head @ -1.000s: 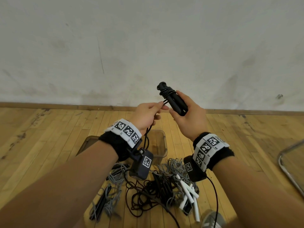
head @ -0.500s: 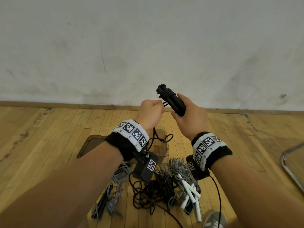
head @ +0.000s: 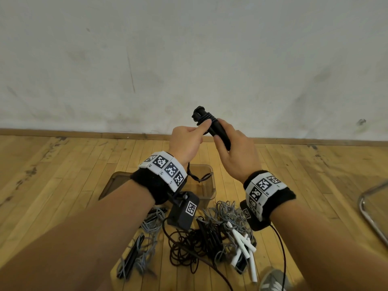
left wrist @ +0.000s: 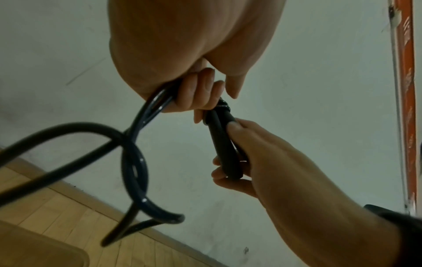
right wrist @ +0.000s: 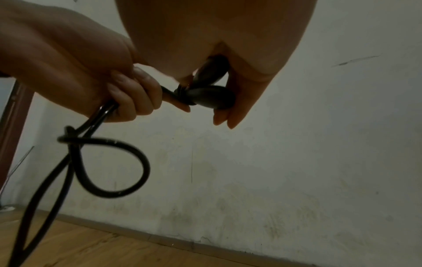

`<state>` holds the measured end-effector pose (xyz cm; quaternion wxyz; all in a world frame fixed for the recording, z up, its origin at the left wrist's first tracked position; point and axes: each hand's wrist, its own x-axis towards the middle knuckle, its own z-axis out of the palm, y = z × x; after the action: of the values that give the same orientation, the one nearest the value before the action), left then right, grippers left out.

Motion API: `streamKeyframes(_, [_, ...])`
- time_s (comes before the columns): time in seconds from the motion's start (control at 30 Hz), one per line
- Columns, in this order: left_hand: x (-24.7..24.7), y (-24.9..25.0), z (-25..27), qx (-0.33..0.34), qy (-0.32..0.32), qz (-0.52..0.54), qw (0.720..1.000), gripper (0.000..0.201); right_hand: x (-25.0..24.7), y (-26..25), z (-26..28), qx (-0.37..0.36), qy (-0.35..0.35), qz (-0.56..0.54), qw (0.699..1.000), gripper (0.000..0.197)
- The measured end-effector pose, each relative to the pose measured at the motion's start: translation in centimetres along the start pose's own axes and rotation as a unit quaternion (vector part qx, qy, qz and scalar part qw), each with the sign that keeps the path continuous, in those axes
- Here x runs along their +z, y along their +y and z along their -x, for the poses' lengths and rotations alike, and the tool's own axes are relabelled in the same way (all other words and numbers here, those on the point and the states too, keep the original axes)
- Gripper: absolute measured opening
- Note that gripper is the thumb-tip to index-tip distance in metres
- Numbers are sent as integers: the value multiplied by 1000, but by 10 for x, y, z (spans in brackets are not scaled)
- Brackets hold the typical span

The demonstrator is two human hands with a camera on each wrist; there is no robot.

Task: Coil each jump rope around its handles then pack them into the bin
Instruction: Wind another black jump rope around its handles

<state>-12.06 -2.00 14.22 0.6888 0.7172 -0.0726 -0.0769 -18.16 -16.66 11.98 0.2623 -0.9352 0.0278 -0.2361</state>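
My right hand [head: 228, 143] grips the two black handles [head: 216, 129] of a jump rope, held together and tilted up to the left, with a few turns of black cord wound near their top. My left hand [head: 186, 139] holds the doubled black cord [left wrist: 146, 112] right beside those turns, its forefinger touching them. The loose cord [right wrist: 109, 162] hangs below in a loop. The clear plastic bin [head: 210, 185] stands on the floor under my hands. In the wrist views the handles [left wrist: 224, 144] [right wrist: 212, 94] and both sets of fingers show clearly.
A tangle of grey and black ropes [head: 210, 238] with white handles [head: 243, 246] and black handles [head: 132, 255] lies on the wooden floor in front of the bin. A metal chair frame [head: 369, 211] is at the right edge. A white wall stands behind.
My left hand has carried the cord up from below the handles to their top, next to the wound turns. The right hand has kept its grip with little movement.
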Motion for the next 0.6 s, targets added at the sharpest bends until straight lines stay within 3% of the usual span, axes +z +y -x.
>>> streamKeyframes(0.2, [-3, -1, 0, -25, 34, 4, 999, 50, 1, -5, 5, -22, -37, -73, 996, 51])
streamKeyframes(0.33, [-4, -5, -3, -22, 27, 16, 999, 51, -1, -11, 6, 8, -40, -184, 982, 58])
streamKeyframes(0.37, [-3, -3, -3, -19, 17, 24, 999, 54, -3, -13, 6, 34, -48, -244, 968, 62])
streamKeyframes(0.43, [-2, -1, -3, -19, -6, 29, 999, 53, -9, -16, 5, 120, -78, -384, 912, 64])
streamKeyframes(0.5, [-1, 1, -1, -14, -36, 23, 999, 44, -14, -19, 4, 192, -118, -467, 855, 53])
streamKeyframes(0.53, [-1, 1, 0, -10, -54, 26, 998, 41, -16, -19, 5, 199, -135, -473, 848, 45])
streamKeyframes(0.6, [-1, -1, 1, 3, -83, 29, 996, 39, -17, -16, 6, 171, -139, -444, 868, 30])
